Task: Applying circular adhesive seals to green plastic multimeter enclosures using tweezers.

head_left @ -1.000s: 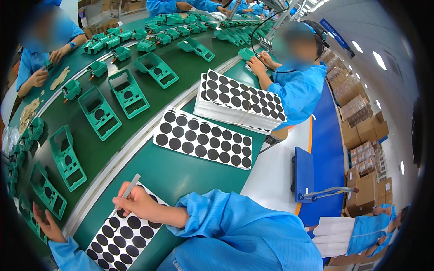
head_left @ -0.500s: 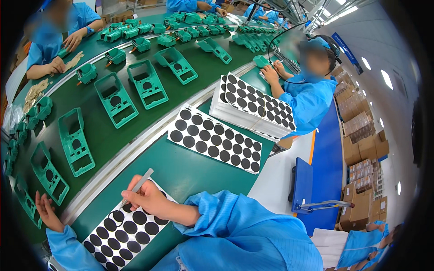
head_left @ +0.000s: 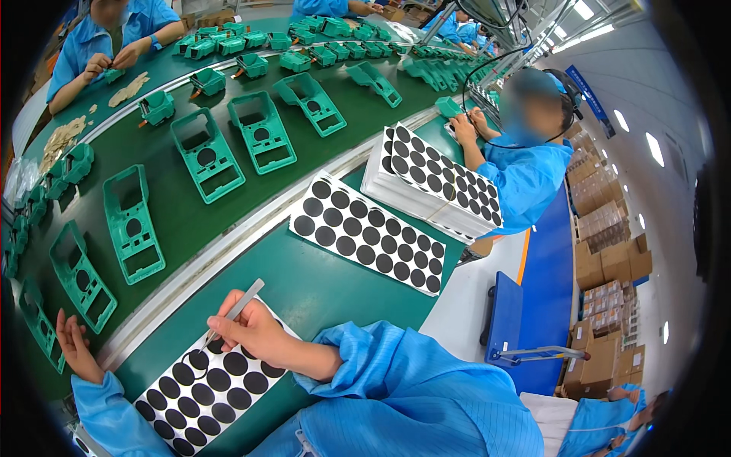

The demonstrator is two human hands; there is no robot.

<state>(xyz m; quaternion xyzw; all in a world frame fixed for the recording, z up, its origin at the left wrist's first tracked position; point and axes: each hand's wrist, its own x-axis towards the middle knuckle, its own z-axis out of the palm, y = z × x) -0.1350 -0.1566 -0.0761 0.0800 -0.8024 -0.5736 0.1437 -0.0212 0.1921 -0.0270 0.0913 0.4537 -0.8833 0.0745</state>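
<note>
My right hand (head_left: 257, 333) pinches metal tweezers (head_left: 248, 295) over a white sheet (head_left: 255, 402) of round black stickers. The tweezer tips point down at one black sticker (head_left: 199, 359) near the sheet's far edge; its edge looks partly raised. To the left, my left hand (head_left: 76, 349) is raised with its fingers apart and nothing in it. It is nearest to a green plastic housing (head_left: 82, 278) on the belt, and I cannot tell whether they touch.
More green housings (head_left: 207, 156) lie along the dark green belt (head_left: 228, 202), behind a pale rail (head_left: 171, 305). Another sticker sheet (head_left: 365, 232) lies ahead, beside a thick banded stack (head_left: 434, 186). Co-workers in blue sit far left and right; a blue cart (head_left: 504, 316) stands right.
The view has tilted slightly, shifting the scene. My right hand keeps the tweezers at the same sticker. The far-left co-worker's hands have come up together around a small green part.
</note>
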